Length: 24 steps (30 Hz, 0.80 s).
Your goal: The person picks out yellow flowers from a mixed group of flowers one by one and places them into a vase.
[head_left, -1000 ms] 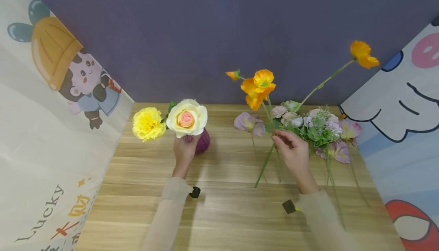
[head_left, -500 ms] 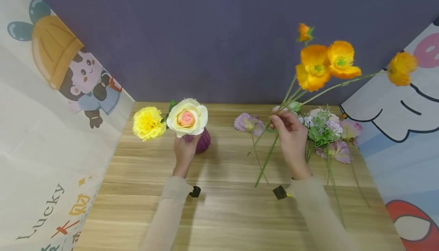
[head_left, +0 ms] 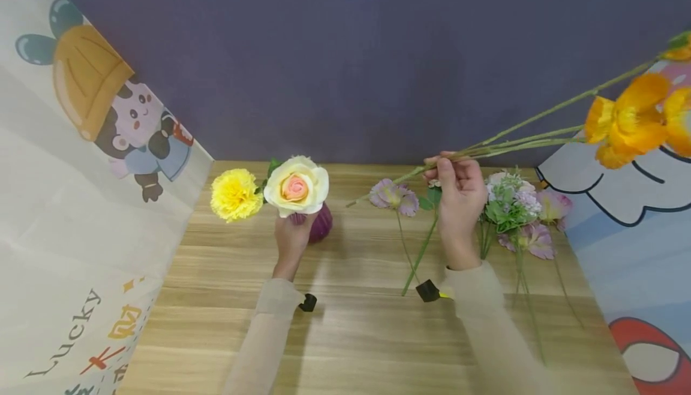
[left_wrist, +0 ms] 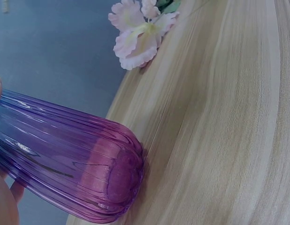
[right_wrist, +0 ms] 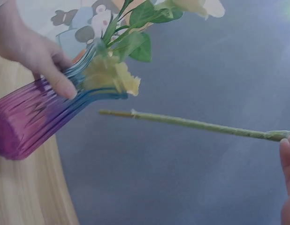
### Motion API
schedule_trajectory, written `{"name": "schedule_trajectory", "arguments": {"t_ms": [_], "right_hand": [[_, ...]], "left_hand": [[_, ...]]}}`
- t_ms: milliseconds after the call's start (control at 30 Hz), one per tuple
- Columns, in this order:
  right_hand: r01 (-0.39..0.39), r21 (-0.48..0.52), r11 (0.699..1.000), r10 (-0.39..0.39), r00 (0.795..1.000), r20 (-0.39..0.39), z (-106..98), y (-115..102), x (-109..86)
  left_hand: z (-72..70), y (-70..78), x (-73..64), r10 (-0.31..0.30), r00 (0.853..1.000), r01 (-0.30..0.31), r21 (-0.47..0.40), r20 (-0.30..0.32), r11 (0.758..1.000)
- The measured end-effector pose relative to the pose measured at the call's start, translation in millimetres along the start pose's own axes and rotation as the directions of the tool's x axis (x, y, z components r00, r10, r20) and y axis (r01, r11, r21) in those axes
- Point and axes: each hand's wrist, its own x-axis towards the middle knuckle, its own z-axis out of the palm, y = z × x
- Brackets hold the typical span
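Note:
My left hand (head_left: 292, 240) grips the upper part of a ribbed glass vase (right_wrist: 39, 112), purple at the base and blue towards its flared rim. In the vase stand a cream rose (head_left: 296, 187) with a pink centre and a yellow carnation-like flower (head_left: 236, 195). My right hand (head_left: 460, 206) pinches the stem (right_wrist: 196, 123) of a spray of orange poppies (head_left: 628, 120). The blooms lean far to the right, partly out of the head view. The bare stem end points left, towards the vase but apart from it.
On the wooden table (head_left: 356, 335) lie a mauve flower (head_left: 393, 196) beside a green stem (head_left: 423, 251), and at the right a bunch of small lilac flowers with greenery (head_left: 510, 200) and more mauve flowers (head_left: 531, 240). A dark wall panel (head_left: 335, 71) stands behind.
My right hand has lifted the poppies and turned them, so the blooms swung from the middle to the far right and the stem end now points left. The left hand has stayed on the vase.

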Motion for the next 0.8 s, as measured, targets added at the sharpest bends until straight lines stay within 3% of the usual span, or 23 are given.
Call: {"name": "schedule_trajectory", "arguments": {"t_ms": [367,467,800], "right_hand": [[0.072,0.146,0.987,-0.063,0.996,-0.063,19,-5,9.0],[0.083,0.146,0.986,-0.075,0.995,-0.064,23,-3,9.6],[0.062,0.130,0.990,-0.067,0.997,0.034,39,9,2.1]], "left_hand": [[-0.3,-1.7,-0.1,0.016,1.000,-0.016,-0.005,-0.009,1.000],[-0.2,-1.4,-0.2,0.020,1.000,-0.020,-0.013,-0.010,1.000],[0.4,-1.1,-0.2,0.017,1.000,-0.017,-0.011,-0.022,1.000]]}}
